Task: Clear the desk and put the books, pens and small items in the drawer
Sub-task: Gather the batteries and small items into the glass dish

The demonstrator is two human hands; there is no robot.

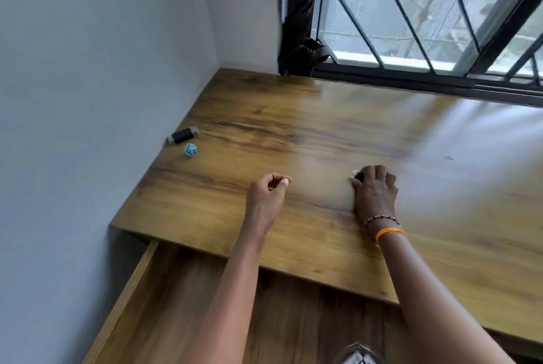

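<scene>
Wooden desk [323,128] against a grey wall, left hand [266,193] curled, holding nothing, right hand [374,190] gripped a small dark item [357,176], black marker [182,135] and blue crumpled wrapper [190,149] lay near the desk's left edge, no readable writing, drawer [141,281] stood open below, wide bare wood between the hands and the barred window [426,11].

Grey walls [88,55], barred window [426,11]

Drawer [141,299] open below desk [293,128] front.

You have a glossy, smooth wood-grain desk [338,134], a matching wood drawer [141,290], matt painted wall [88,69] and dark metal window bars [411,11].
</scene>
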